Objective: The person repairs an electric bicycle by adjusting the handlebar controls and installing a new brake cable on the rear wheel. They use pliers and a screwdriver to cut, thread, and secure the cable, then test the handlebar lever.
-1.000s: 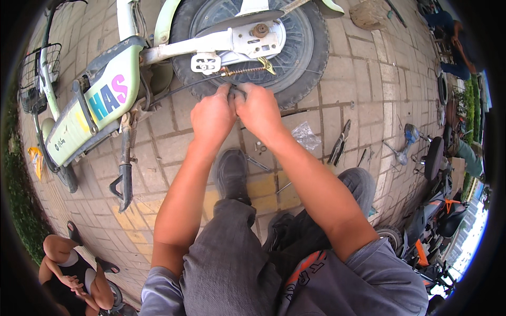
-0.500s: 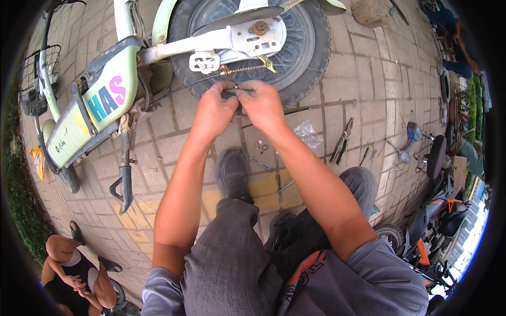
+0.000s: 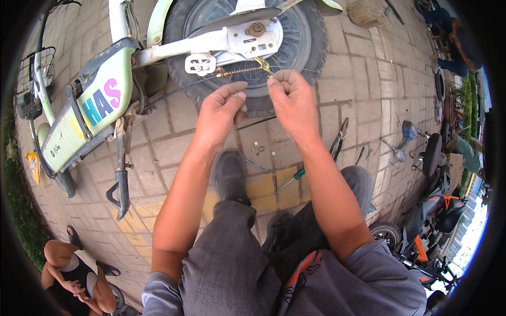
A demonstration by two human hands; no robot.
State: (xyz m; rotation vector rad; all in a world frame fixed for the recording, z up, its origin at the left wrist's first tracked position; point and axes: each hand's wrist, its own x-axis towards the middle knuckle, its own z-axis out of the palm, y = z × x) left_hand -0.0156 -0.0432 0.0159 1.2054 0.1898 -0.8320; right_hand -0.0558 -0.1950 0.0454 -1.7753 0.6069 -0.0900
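Note:
A brass-coloured brake lever [image 3: 263, 64] and a coppery spring [image 3: 240, 71] on a cable sit beside the rear wheel [image 3: 299, 31] of a bike lying on its side. My right hand [image 3: 292, 100] pinches a small metal piece at the lever's lower end; the fingertips hide most of it. Just left of it, my left hand [image 3: 220, 111] hovers below the spring. Its index finger and thumb are apart with nothing visible between them, and the other fingers are curled.
On the paving by my shoe [image 3: 230, 176] lie small loose parts [image 3: 258, 146], a metal rod [image 3: 256, 164] and a screwdriver [image 3: 291, 180]. Pliers [image 3: 340, 139] lie right of my forearm, a blue power tool [image 3: 407, 139] farther right. A person [image 3: 79, 279] sits at lower left.
My hands have parted from their shared pinch. The right has moved right, to the lever's end; the left stays lower left. The screwdriver's green handle now shows beside my right forearm.

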